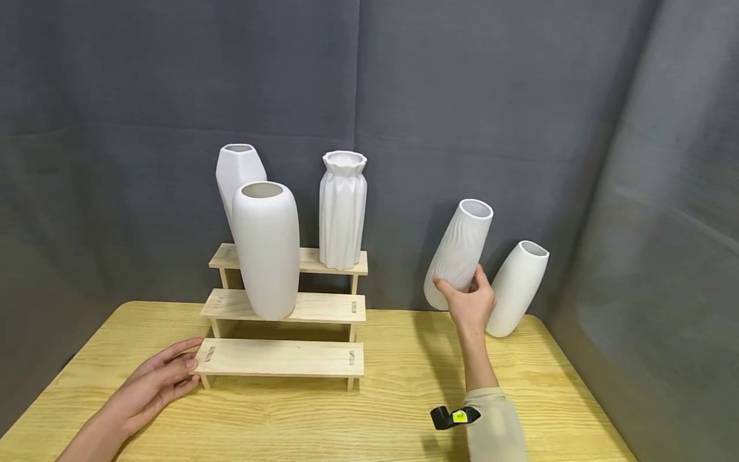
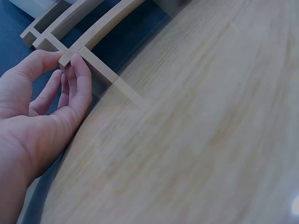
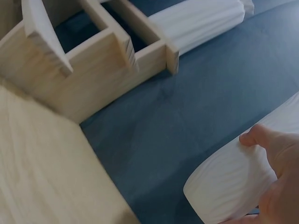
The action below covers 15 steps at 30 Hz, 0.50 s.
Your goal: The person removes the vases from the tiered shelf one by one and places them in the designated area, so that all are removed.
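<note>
"Where's the ribbed vase (image 1: pixel 458 253)?"
"Right of centre on my head feed; my right hand (image 1: pixel 473 307) grips it near the base."
"Your left hand (image 1: pixel 149 388)?"
"Pinching a corner of the stand (image 1: pixel 277 357), lower left; I see a plain vase (image 1: pixel 516 290) far right."
</note>
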Available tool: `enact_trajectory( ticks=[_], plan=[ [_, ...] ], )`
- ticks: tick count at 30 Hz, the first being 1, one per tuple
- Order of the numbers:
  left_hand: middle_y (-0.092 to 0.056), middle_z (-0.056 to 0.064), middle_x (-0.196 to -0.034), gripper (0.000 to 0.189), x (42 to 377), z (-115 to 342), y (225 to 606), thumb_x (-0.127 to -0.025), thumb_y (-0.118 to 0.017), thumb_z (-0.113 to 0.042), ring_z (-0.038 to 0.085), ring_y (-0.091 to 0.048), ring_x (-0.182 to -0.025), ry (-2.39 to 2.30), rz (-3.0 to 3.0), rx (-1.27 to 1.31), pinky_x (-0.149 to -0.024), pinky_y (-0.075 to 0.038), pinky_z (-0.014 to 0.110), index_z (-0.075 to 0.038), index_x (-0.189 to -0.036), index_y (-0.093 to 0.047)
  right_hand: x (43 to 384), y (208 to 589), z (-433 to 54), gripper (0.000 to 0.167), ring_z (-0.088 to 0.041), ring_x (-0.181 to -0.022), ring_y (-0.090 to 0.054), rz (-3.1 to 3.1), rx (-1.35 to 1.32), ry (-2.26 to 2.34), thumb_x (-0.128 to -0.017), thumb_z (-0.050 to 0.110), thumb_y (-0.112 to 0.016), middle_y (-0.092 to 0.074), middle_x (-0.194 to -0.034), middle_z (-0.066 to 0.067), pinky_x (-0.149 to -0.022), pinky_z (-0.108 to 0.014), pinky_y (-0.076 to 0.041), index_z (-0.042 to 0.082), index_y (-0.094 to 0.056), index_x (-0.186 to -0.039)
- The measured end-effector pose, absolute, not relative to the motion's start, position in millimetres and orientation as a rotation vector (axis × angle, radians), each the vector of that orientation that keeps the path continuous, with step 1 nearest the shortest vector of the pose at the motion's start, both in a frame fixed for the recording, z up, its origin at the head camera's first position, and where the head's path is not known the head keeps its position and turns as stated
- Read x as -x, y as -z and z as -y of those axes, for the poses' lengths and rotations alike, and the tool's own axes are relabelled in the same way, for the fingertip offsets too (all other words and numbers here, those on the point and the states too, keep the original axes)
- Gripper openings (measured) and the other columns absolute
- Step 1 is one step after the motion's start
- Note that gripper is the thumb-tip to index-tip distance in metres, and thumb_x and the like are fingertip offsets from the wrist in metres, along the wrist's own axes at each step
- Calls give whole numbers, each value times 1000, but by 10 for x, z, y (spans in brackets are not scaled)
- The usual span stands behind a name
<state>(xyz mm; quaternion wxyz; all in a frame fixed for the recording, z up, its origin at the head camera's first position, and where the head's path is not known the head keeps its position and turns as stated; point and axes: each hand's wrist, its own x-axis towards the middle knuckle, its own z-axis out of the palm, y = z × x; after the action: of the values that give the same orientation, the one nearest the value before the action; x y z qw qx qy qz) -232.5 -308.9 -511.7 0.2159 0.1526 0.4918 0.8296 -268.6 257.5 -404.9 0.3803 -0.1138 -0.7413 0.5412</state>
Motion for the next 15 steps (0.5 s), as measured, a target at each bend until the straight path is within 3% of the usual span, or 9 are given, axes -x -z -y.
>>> enact_trajectory(
  ticks=[15],
  plan=[
    [-57,7,-130,48,2309,3105,5114,-108,-37,4,18,-61,-113,-2308,-1321,-447,-93,-52,32,-20,-144,-58,2792,4382,-2723,66,-31,-107,-62,1896,372,-1273,-68,16,-94,-69,-116,-15,-92,-46,-48,7,-67,-128]
  ],
)
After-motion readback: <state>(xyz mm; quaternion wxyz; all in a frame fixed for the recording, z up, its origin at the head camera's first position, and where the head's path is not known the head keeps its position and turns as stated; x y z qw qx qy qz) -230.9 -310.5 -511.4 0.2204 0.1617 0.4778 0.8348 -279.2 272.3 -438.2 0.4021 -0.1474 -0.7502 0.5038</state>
